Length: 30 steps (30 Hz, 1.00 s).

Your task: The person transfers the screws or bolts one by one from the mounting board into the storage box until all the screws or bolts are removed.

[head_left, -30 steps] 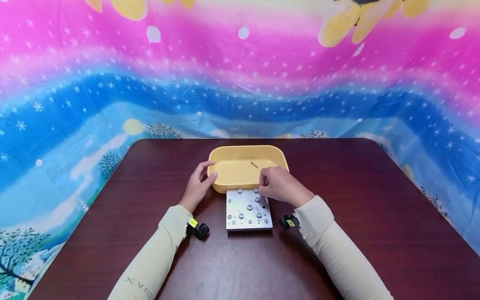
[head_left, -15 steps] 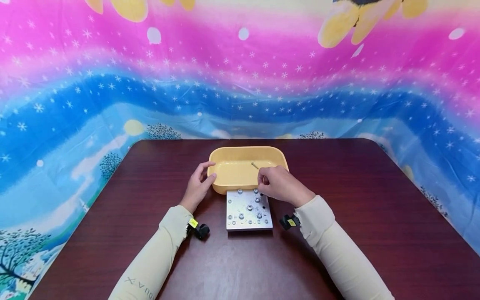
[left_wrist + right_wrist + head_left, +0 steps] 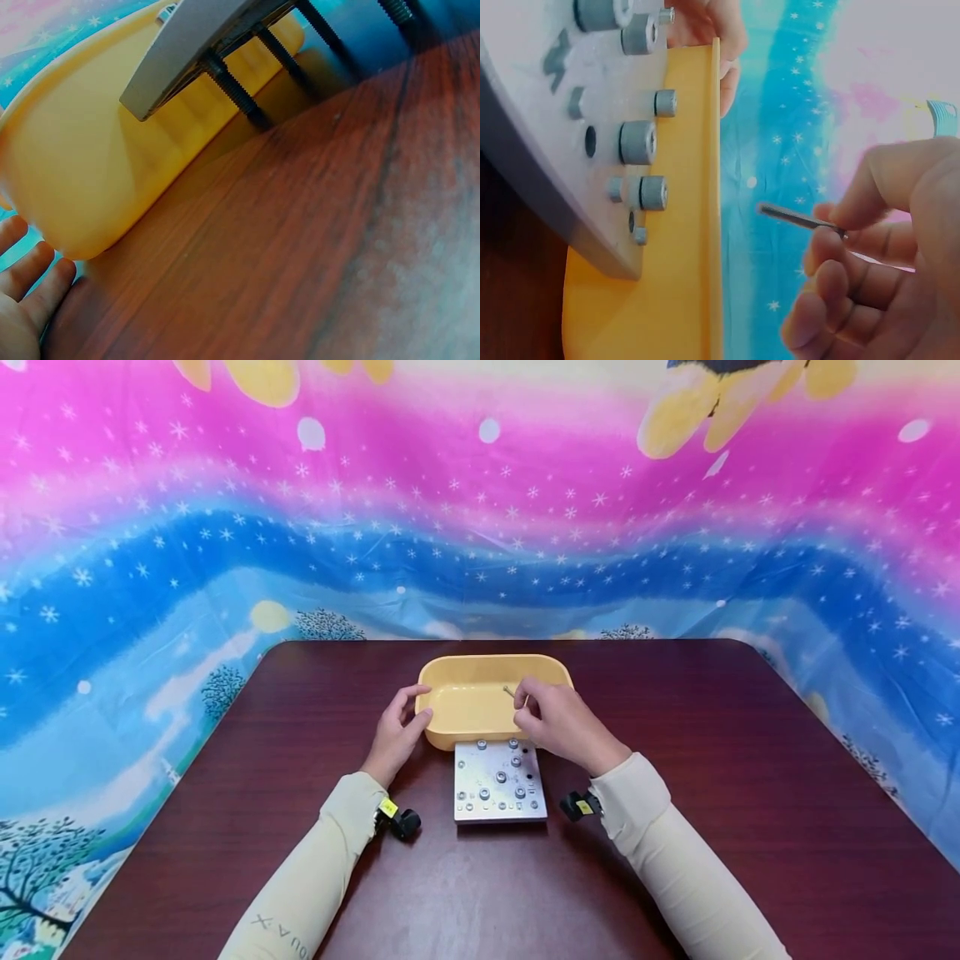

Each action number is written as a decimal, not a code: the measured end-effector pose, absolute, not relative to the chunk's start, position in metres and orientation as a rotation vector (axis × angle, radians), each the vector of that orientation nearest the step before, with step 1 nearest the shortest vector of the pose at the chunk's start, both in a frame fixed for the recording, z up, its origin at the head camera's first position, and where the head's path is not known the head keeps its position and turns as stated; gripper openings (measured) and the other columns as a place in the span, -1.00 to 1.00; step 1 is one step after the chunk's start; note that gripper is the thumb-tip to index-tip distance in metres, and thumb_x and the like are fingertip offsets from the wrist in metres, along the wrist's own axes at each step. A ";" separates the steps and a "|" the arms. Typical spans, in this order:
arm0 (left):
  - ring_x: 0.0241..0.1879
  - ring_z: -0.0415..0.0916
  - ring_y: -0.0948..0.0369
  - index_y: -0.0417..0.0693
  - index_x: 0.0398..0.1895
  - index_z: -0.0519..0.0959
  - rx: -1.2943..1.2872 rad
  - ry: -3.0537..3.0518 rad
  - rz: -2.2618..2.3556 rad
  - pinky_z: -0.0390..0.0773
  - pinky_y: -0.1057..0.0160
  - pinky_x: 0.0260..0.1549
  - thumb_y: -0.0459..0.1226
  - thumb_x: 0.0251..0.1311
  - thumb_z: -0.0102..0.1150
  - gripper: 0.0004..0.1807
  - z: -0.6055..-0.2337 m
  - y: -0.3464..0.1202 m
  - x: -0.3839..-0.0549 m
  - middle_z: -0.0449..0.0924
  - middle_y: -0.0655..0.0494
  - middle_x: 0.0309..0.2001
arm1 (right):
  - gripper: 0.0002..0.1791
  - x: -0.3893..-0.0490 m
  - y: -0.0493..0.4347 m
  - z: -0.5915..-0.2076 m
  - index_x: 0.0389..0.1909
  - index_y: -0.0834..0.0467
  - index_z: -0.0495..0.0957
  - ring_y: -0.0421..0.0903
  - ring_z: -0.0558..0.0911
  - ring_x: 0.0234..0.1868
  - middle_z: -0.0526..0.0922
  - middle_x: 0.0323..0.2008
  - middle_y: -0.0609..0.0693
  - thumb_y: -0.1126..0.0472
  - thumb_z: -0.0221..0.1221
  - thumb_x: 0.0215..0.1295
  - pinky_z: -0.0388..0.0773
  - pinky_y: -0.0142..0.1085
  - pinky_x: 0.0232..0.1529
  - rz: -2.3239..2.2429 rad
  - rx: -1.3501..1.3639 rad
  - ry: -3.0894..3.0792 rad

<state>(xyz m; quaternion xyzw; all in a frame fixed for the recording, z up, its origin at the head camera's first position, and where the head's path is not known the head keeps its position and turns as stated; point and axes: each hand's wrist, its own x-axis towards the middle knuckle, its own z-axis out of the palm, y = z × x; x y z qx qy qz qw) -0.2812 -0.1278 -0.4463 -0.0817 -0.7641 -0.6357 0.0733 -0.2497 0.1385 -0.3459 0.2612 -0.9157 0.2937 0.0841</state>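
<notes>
My right hand (image 3: 562, 720) is over the right part of a yellow plastic tray (image 3: 472, 732). In the right wrist view, its thumb and forefinger pinch a thin metal pin (image 3: 795, 218) that points down. Another short pin or screw (image 3: 507, 691) shows in the tray beside the fingertips. My left hand (image 3: 395, 735) holds the tray's left end, thumb and forefinger bent at its rim. A silver metal plate (image 3: 487, 764) with several socket-head bolts (image 3: 638, 142) stands in front of the tray. Threaded shanks (image 3: 232, 88) reach down beneath it.
All of this is on a dark reddish-brown table (image 3: 330, 693) with rounded far corners. A printed pink and blue cloth (image 3: 480, 552) hangs behind and at both sides. A dark hole (image 3: 591, 141) is visible in the plate among the bolts.
My right hand has risen slightly from the plate's far right corner to over the tray, and its fingers have shifted. My left hand stays at the tray's left end.
</notes>
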 end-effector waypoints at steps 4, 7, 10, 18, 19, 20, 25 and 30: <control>0.22 0.36 0.14 0.07 0.19 0.45 -0.235 -2.279 -1.907 0.36 0.05 0.16 -0.25 0.29 0.11 -0.61 -0.447 -0.126 -0.280 0.39 0.13 0.25 | -0.89 -0.254 0.140 -0.350 -0.33 0.12 0.53 -0.18 0.39 -0.61 0.50 -0.55 -0.11 0.34 0.05 0.21 0.40 -0.30 -0.51 0.863 0.766 -2.656; 0.21 0.37 0.13 0.07 0.19 0.44 -0.242 -2.278 -1.900 0.37 0.05 0.16 -0.27 0.30 0.10 -0.61 -0.447 -0.126 -0.280 0.40 0.13 0.24 | -0.87 -0.258 0.141 -0.354 -0.29 0.14 0.55 -0.16 0.41 -0.58 0.55 -0.47 -0.08 0.34 0.04 0.25 0.43 -0.30 -0.47 0.870 0.741 -2.644; 0.21 0.37 0.13 0.07 0.20 0.44 -0.240 -2.284 -1.899 0.37 0.06 0.16 -0.28 0.31 0.10 -0.61 -0.447 -0.127 -0.282 0.40 0.12 0.25 | -0.87 -0.262 0.142 -0.360 -0.26 0.15 0.56 -0.15 0.42 -0.55 0.58 -0.39 -0.06 0.33 0.05 0.28 0.43 -0.29 -0.44 0.893 0.718 -2.656; 0.25 0.33 -0.01 -0.13 0.25 0.40 -0.257 -2.295 -1.954 0.34 -0.03 0.16 -0.32 0.31 0.09 -0.56 -0.435 -0.126 -0.274 0.37 -0.06 0.28 | -0.86 -0.272 0.145 -0.380 -0.19 0.18 0.59 -0.15 0.48 -0.42 0.60 -0.37 -0.08 0.30 0.08 0.33 0.46 -0.27 -0.36 0.964 0.690 -2.733; 0.25 0.33 -0.02 -0.15 0.25 0.40 -0.265 -2.297 -1.950 0.34 -0.03 0.16 -0.33 0.31 0.09 -0.56 -0.431 -0.125 -0.272 0.37 -0.07 0.28 | -0.86 -0.273 0.145 -0.381 -0.19 0.17 0.59 -0.15 0.49 -0.42 0.60 -0.38 -0.08 0.30 0.08 0.33 0.47 -0.27 -0.36 0.968 0.683 -2.741; 0.25 0.32 -0.02 -0.17 0.25 0.39 -0.273 -2.299 -1.944 0.33 -0.03 0.17 -0.34 0.31 0.08 -0.56 -0.427 -0.124 -0.270 0.36 -0.08 0.29 | -0.85 -0.274 0.145 -0.382 -0.18 0.17 0.59 -0.15 0.49 -0.41 0.60 -0.37 -0.09 0.30 0.08 0.33 0.47 -0.27 -0.36 0.966 0.676 -2.748; 0.25 0.34 -0.01 -0.20 0.26 0.37 -0.282 -2.309 -1.906 0.33 -0.01 0.18 -0.34 0.31 0.06 -0.55 -0.417 -0.124 -0.262 0.35 -0.08 0.29 | -0.79 -0.275 0.141 -0.385 -0.15 0.18 0.60 -0.14 0.51 -0.40 0.63 -0.31 -0.05 0.30 0.03 0.31 0.48 -0.27 -0.32 0.913 0.662 -2.790; 0.21 0.35 -0.01 -0.20 0.26 0.38 -0.273 -2.319 -1.906 0.33 -0.02 0.16 -0.33 0.31 0.08 -0.55 -0.416 -0.125 -0.262 0.37 -0.08 0.28 | -0.77 -0.275 0.139 -0.386 -0.14 0.19 0.61 -0.14 0.52 -0.39 0.66 -0.26 -0.01 0.32 0.03 0.29 0.48 -0.27 -0.31 0.867 0.651 -2.806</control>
